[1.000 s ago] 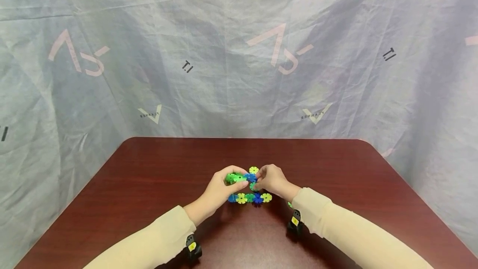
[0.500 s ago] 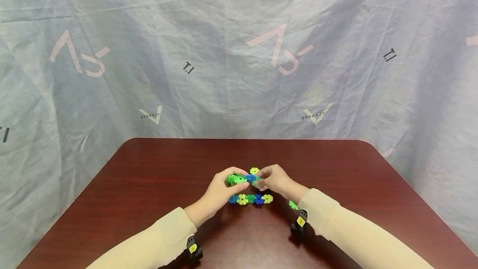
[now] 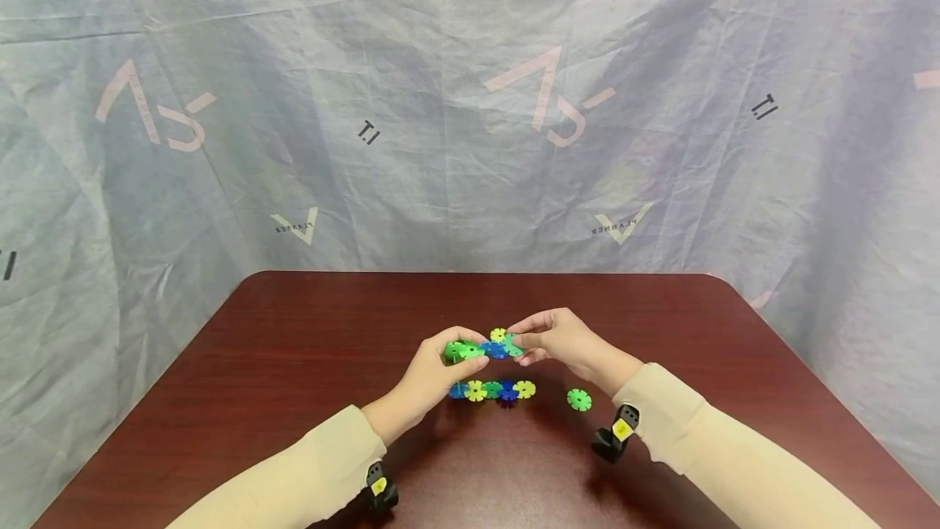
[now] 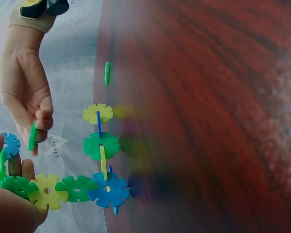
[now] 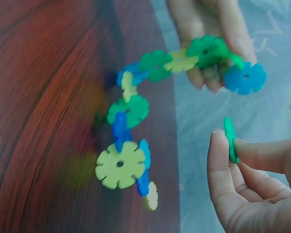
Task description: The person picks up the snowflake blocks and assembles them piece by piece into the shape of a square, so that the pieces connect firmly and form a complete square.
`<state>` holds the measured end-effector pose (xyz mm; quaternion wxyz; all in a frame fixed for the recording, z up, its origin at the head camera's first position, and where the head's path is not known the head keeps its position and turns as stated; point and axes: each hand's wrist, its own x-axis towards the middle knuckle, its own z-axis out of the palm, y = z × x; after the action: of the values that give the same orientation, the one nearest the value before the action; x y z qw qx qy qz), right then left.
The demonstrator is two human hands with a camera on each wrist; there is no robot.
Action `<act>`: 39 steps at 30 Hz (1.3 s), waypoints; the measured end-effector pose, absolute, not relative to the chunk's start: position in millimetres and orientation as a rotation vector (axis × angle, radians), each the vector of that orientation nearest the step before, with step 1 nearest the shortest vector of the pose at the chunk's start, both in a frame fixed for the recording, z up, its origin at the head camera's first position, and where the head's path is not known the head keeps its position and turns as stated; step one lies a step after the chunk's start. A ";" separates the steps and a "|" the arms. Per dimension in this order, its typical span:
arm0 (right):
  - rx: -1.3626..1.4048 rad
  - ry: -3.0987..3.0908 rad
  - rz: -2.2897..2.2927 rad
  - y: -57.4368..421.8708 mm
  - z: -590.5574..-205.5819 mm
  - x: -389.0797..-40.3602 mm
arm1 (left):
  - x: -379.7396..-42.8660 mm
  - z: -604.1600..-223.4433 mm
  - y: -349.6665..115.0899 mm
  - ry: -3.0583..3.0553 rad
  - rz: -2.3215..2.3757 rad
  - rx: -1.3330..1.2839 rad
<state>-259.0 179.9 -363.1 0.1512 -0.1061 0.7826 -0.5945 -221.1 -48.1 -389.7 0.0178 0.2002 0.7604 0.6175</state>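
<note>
My left hand (image 3: 433,366) holds an assembly of joined plastic snowflake discs (image 5: 155,65) in green, yellow and blue, its thumb and fingers around the green discs. A blue disc (image 5: 245,77) forms the upper end of the chain. Below, a row of blue, yellow and green discs (image 3: 491,389) runs rightward from the chain. Between thumb and fingers, my right hand (image 3: 569,341) pinches a single green disc (image 5: 230,141). In the right wrist view that disc is apart from the blue one; in the head view the two overlap. A yellow disc (image 3: 498,335) shows behind them.
One loose green disc (image 3: 579,400) lies on the dark red wooden table (image 3: 330,317), right of the lower row. A grey printed cloth (image 3: 441,145) hangs behind the table. Each wrist carries a small black camera, the right one (image 3: 615,433) near the loose disc.
The right hand has moved up and to the right with the pinched green disc, turning it. Its arm has uncovered the loose green disc. The left hand stays nearly in place.
</note>
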 end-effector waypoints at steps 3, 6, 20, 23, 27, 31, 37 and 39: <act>-0.287 2.217 -1.707 180.4 -357.8 -254.4 | -221.3 -390.0 -48.3 2.371 1.915 0.627; -0.282 2.193 -1.711 179.7 -353.1 -249.4 | -222.2 -390.3 -48.1 2.378 1.914 0.626; -0.198 2.139 -1.779 172.7 -342.1 -239.3 | -226.3 -389.6 -44.9 2.352 1.889 0.654; -0.163 2.090 -1.812 171.7 -342.9 -238.1 | -226.7 -388.9 -45.4 2.337 1.872 0.673; -0.135 2.053 -1.843 170.5 -344.6 -237.8 | -228.5 -387.9 -46.2 2.355 1.834 0.691; -0.095 2.036 -1.865 168.9 -346.2 -237.9 | -228.6 -387.2 -45.6 2.365 1.821 0.699; -0.060 2.005 -1.907 166.5 -348.0 -235.4 | -226.9 -388.9 -43.5 2.314 1.868 0.674; -0.070 1.994 -1.909 167.2 -348.8 -235.3 | -226.5 -389.3 -43.2 2.305 1.877 0.662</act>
<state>-235.3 167.2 -348.8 0.1893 -0.0248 0.7091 -0.6788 -226.5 -43.2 -389.3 0.0482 0.2173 0.7560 0.6156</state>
